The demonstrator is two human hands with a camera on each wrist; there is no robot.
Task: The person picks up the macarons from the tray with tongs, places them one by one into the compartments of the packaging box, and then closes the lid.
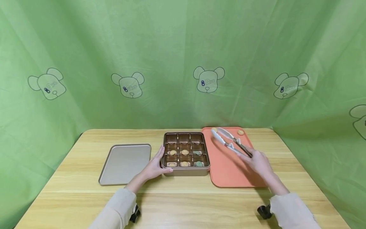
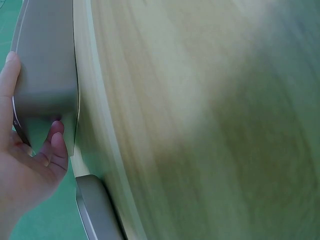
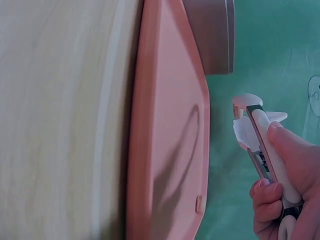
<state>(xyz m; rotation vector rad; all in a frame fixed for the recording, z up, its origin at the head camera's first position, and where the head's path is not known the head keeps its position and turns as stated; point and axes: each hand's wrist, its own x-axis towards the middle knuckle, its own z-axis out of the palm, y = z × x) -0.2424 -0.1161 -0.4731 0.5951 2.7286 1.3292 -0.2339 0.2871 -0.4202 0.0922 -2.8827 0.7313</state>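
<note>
Our right hand [image 1: 257, 163] is clamped on the tongs [image 1: 218, 137], whose tips seem to pinch a biscuit [image 3: 237, 111] above the tray's far left corner.
Our left thumb and fingers, spread around the near left corner of the tin [image 1: 186, 172], brace it; in our judgement that hold and a light, even squeeze on the tongs suit a crumbly biscuit, best lowered level and let go close to the compartment floor. The tin's right wall and thin dividers stand in the way; its middle and front rows hold biscuits, the back row shows none. Another biscuit [image 1: 240, 132] lies at the far right of the orange tray [image 1: 228, 173], and the lid [image 1: 125, 165] lies left of the tin.
</note>
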